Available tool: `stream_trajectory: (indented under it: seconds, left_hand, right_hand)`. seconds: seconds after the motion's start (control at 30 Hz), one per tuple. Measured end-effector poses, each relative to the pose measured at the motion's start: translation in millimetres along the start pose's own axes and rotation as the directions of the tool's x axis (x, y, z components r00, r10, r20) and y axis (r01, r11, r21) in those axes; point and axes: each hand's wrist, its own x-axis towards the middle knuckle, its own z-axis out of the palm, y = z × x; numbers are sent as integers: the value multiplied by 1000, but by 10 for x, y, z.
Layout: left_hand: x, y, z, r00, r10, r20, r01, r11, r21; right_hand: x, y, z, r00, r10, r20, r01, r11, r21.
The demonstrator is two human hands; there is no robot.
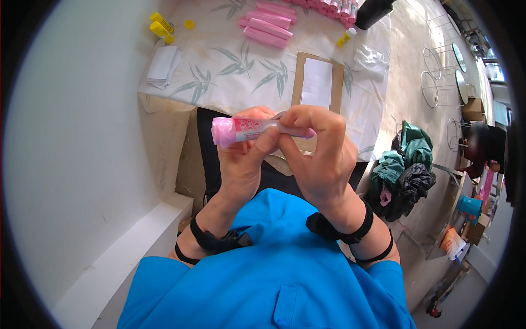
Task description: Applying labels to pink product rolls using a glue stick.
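Largest in our view is the white wall [76, 137], rising to the left of the grip. Past the grip spreads a table [213, 49] under a pale cloth with grey-green leaf prints. To the right of the grip and lower than the tabletop, we see a heap of green and black bags [390, 167].

Our right hand [323, 153] and left hand [241, 170] meet in front of our blue top, clear of the table. The grip is narrow: both hands close on one pink roll [249, 129], held nearly level. Our left thumb presses its front while the left fingers pass behind; our right thumb and forefinger pinch toward its right end. A white label with pink print lies along it, its right part covered by our fingers.

Just beyond the grip, slightly right, lies a brown board [300, 77] with a white sheet [316, 82] on it. Farther off, straight beyond, loose pink rolls [268, 24] lie in a pile. Right of the board sits crumpled clear plastic [370, 60]. Beyond the grip to the left rest white paper slips [163, 66], and past them two yellow glue sticks [161, 30] with a small yellow cap [189, 24] beside them.
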Motion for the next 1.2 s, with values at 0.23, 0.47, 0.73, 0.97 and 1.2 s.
stream_trajectory:
  seconds: [0.23,0.47,0.73,0.97,1.2]
  left_hand:
    - [29,110,-18,999,8,-40,-5,998,59]
    - [-85,170,147,993,-98,66,101,994,-43]
    - [-102,239,263,992,-72,99,73,997,-5]
    - [-116,258,316,991,-63,115,59,997,40]
    - [-159,194,392,996,-51,77,47,998,49]
  right_hand:
    - [72,-136,-107,980,200,-9,-196,951,-238]
    - [-74,-71,-525,653,589,476,-757,483,440]
    - [-190,-124,-463,772,514,374,-613,444,653]
    - [-162,-177,-478,830,512,219,-540,644,542]
    - [-197,-189,-528,829,529,182,-545,691,475]
